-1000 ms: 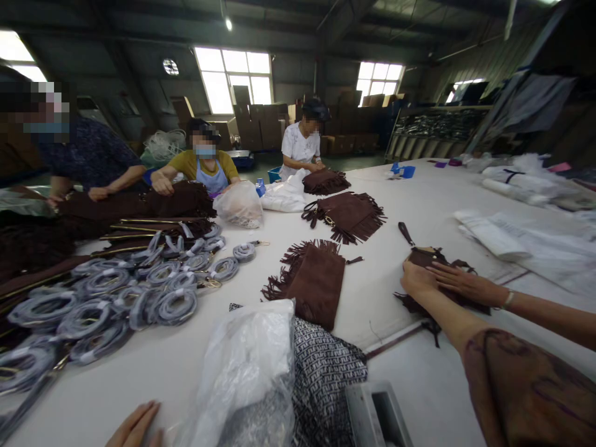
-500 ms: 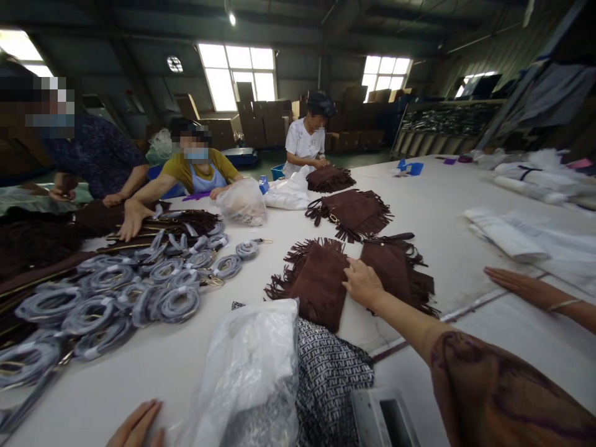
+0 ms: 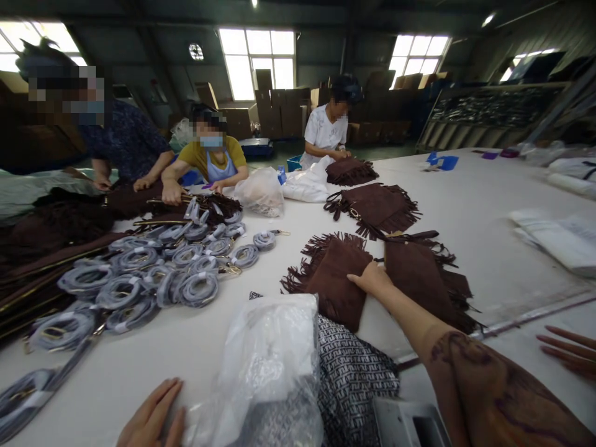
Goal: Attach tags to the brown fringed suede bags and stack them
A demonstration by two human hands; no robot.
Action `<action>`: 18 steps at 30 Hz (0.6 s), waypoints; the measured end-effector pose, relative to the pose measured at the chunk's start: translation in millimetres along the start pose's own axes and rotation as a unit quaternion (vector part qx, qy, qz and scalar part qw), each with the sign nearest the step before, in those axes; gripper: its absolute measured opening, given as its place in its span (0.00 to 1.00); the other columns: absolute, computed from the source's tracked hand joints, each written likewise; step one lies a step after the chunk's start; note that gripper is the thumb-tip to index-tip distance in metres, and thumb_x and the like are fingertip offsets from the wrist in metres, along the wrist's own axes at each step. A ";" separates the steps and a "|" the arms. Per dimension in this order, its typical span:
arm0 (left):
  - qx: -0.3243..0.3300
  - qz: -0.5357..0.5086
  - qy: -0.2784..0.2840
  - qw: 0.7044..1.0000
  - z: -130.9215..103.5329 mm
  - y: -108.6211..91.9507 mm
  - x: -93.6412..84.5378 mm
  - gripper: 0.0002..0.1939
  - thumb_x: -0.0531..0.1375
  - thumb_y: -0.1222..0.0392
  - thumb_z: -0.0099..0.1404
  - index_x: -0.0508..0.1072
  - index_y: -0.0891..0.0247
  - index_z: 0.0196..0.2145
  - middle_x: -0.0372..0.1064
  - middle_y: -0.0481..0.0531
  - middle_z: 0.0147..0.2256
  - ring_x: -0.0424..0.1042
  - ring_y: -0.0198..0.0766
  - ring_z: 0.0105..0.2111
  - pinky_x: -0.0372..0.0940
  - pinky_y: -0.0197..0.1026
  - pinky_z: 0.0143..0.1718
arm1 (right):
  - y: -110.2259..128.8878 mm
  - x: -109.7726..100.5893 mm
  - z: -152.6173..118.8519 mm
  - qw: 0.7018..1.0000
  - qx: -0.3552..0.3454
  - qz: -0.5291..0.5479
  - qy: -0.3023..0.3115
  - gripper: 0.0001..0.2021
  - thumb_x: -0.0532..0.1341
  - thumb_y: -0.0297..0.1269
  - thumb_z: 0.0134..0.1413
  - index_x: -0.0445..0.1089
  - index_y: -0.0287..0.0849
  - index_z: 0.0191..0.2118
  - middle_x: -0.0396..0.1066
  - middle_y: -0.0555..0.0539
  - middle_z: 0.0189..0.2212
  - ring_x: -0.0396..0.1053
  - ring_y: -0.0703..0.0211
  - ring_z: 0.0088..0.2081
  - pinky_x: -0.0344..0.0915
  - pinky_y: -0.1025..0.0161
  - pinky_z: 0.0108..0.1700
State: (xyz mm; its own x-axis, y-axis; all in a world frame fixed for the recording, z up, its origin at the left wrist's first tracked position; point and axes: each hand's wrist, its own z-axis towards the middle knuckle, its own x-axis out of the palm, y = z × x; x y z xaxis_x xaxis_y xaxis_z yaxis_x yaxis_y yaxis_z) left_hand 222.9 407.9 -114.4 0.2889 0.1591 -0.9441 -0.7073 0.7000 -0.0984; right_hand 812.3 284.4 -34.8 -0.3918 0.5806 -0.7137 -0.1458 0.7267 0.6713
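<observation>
My left hand (image 3: 153, 416) lies at the bottom left, fingers stretched out on the white tabletop (image 3: 195, 357), beside a clear plastic bag (image 3: 270, 360) with white contents. My right hand (image 3: 375, 280), reaching from a brown patterned sleeve, is at the right edge of a brown fringed bag (image 3: 335, 279). One finger or the thumb lies across the bag's face; the other fingers are bent at its edge, partly hidden. Just right of this hand is a second brown bag (image 3: 419, 279) with fringe and a strap. Black-and-white patterned cloth (image 3: 349, 360) lies below the hand.
Coiled grey straps (image 3: 198, 288) and piled brown bags (image 3: 60, 236) cover the left side. Another fringed bag (image 3: 382, 205) lies farther back. A grey device (image 3: 412, 422) sits at the bottom. Another person's hand (image 3: 570, 351) enters from the right. Several co-workers are across the table.
The view has swung left, so the scene sits farther right. My right hand has shifted slightly left over the bag, with one digit now stretched out. The co-worker's hand at right shows less.
</observation>
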 end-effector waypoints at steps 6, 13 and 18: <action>0.017 0.014 -0.028 0.999 3.2 -7.3 -8.3 0.24 0.55 0.50 0.62 0.67 0.62 0.53 0.66 0.59 0.54 0.69 0.50 0.51 0.69 0.53 0.51 | 59.0 23.5 3.8 0.941 0.022 0.326 0.085 0.06 0.63 0.33 0.48 0.67 0.40 0.33 0.74 0.45 0.27 0.73 0.56 0.31 0.72 0.62 0.29; 0.009 0.014 -0.040 0.999 0.2 -11.6 -11.8 0.23 0.56 0.51 0.62 0.67 0.61 0.54 0.66 0.59 0.54 0.69 0.48 0.52 0.68 0.50 0.52 | 217.2 32.6 -14.2 0.794 -0.104 0.565 0.199 0.03 0.59 0.33 0.54 0.66 0.40 0.32 0.71 0.52 0.23 0.66 0.66 0.21 0.67 0.69 0.23; -0.017 0.007 -0.040 0.999 -1.8 -15.4 -15.4 0.22 0.57 0.52 0.62 0.70 0.61 0.53 0.68 0.59 0.53 0.69 0.48 0.52 0.68 0.49 0.52 | 287.4 42.1 -50.0 0.782 -0.198 0.541 0.238 0.08 0.52 0.40 0.62 0.65 0.43 0.41 0.73 0.52 0.30 0.69 0.66 0.26 0.70 0.67 0.30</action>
State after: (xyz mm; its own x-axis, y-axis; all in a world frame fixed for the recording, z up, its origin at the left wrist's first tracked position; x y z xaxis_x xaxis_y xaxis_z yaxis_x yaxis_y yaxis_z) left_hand 228.3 393.4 -98.9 0.3288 0.2255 -0.9171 -0.7324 0.6740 -0.0969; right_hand 708.5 499.3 138.1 -0.7604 0.5058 0.4074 0.2727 -0.3208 0.9071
